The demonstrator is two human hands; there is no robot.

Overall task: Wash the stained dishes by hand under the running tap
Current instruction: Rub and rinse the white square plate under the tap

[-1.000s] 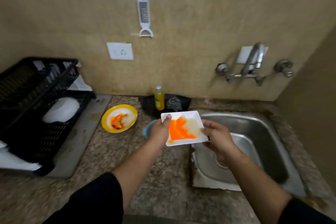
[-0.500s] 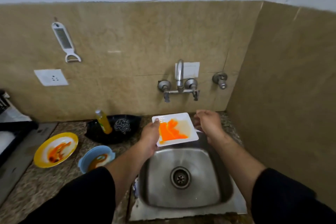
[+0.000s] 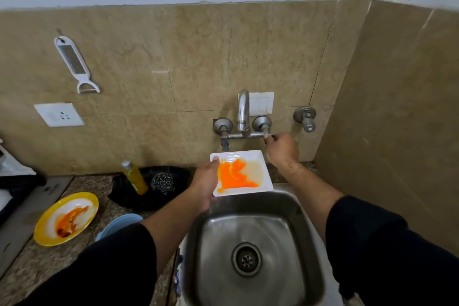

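Plate, square, white and smeared orange, is held about level over the back rim of the sink, gripped at its 9 o'clock edge by the left hand, thumb on top. Right hand, at 1 o'clock from the plate, curls its fingers on the right handle of the tap, which stands at 12 o'clock just behind the plate. No water shows. A tiled wall crowds in at 3 o'clock.
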